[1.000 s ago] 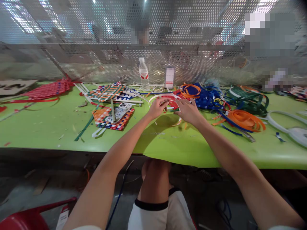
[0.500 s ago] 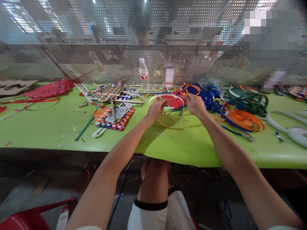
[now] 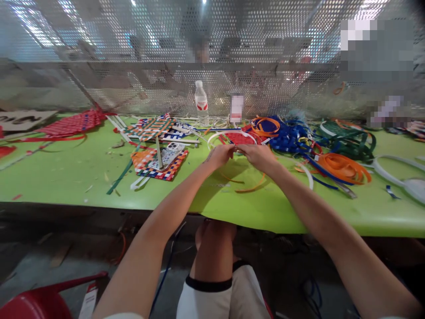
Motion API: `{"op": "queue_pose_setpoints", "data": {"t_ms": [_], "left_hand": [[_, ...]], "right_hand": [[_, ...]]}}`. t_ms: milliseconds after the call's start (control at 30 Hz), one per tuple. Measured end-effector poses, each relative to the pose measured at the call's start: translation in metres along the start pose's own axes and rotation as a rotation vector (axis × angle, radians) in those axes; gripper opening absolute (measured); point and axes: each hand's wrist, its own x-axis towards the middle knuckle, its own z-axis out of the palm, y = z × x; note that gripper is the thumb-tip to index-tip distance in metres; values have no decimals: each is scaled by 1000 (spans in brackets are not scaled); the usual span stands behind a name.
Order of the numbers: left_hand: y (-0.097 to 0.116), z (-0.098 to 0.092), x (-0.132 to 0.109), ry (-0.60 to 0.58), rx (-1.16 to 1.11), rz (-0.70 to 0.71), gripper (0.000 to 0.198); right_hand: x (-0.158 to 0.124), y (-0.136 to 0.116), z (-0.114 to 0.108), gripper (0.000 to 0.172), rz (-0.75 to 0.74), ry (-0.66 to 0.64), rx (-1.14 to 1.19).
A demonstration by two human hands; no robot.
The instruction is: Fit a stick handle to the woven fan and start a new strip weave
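"since the earlier frame the right hand (image 3: 257,155) had come inward, and its fingertips met those of the left hand (image 3: 222,154)."

"and what did they hold?"

"i couldn't tell. the fingers of both were curled and drawn in, not spread, but they hid whatever lay between."

"where was the orange strip (image 3: 255,188), then?"

"just under the hands, in two curves, on or close above the green worktop (image 3: 59,177); the view didn't settle which, nor whether both curves belonged to one length."

"how would it have handled?"

"light, i'd judge, thin and springy, wanting to curl back; smooth enough to slide, hardly fragile, though a sharp crease would probably have stayed in it."

"best place to take hold?"

"across the flat faces near an end, thumb against fingertip, with the other hand a little further along to tame the curl."

"anything close by to snag it?"

"a white hoop (image 3: 219,133) just beyond the hands, a red woven piece (image 3: 226,138) within or behind it, and a blue tangle of strips (image 3: 285,135) past the right hand."
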Motion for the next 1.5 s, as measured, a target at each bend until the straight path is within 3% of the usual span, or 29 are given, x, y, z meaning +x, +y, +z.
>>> {"op": "queue_pose_setpoints", "data": {"t_ms": [333, 467, 533, 633, 700, 800, 1133, 1300, 1500], "left_hand": [[6, -6, 0, -67, -39, -37, 44], [5, -5, 1, -65, -54, -37, 41], [4, -3, 3, -54, -64, -37, 37], [4, -1, 5, -52, -95, -36, 35], [4, 1, 6, -61, -123, -36, 37], [5, 2, 6, -82, -169, -33, 38], [1, 3, 4, -70, -363, -83, 36], [-1, 4, 2, -9, -504, -103, 50], [-3, 5, 6, 128, -580, -118, 34]], "right_hand": [[1, 41, -15, 33, 336, 7, -37], [-3, 49, -17, 38, 423, 30, -89], [-4, 46, -19, 42, 378, 45, -108], [-3, 30, -17, 43, 175, 61, -115], [-1, 14, -13, 40, 46, 37, -99], [1, -4, -6, 40, -11, -39, -63], [0, 28, -16, 42, 209, -90, -15], [1, 24, -8, 48, 247, -51, 42], [1, 21, -7, 41, 301, 34, 137]]}}
